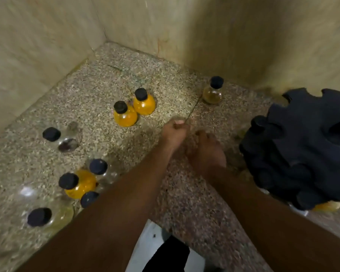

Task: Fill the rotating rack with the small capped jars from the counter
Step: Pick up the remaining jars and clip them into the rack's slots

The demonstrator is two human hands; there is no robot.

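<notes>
Nearby jars: orange jars (126, 117) stand upright, up-left of left hand (174, 133).
Rack: black rack (306, 146) sits right, by right hand (206, 152).
Hands: curled, blurry; cannot tell if holding anything.

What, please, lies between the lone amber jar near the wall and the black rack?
Only bare speckled counter lies between amber jar and rack, in the head view.

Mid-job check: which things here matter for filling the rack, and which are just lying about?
For the job: rotating rack, back orange jars, pale jar, clear jar, front jars, counter.
Just there: tiled wall, white surface and dark shape below the counter's edge.
</notes>
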